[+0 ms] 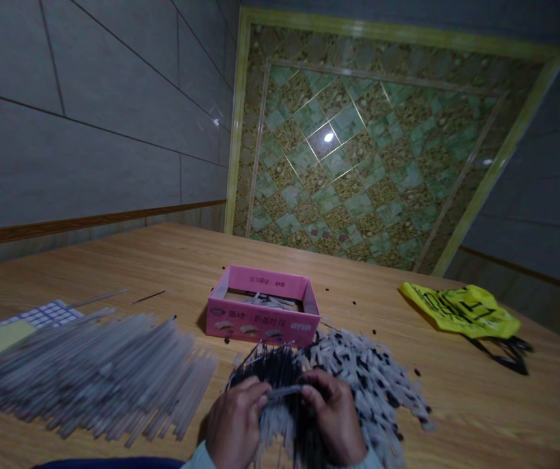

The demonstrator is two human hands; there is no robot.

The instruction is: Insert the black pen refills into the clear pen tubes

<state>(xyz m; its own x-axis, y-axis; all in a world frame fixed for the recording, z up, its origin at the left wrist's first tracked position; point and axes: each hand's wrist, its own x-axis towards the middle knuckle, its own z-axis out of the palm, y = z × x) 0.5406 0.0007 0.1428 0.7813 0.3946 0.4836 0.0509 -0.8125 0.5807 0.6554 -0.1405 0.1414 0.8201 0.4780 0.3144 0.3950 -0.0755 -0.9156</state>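
Note:
My left hand (234, 420) and my right hand (335, 417) meet at the near table edge, both pinched on the ends of a thin grey pen tube (284, 391) held crosswise. Under them lies a pile of dark pen refills (273, 368). To the right spreads a heap of small white and black pen parts (372, 371). A wide pile of clear grey pen tubes (89, 371) lies to the left of my left hand.
A pink cardboard box (263, 322) with a few parts inside stands behind the piles on the wooden table (480, 404). A yellow plastic bag (463, 309) lies at the right. Paper sheets (26, 322) rest at the far left. Small black bits are scattered around.

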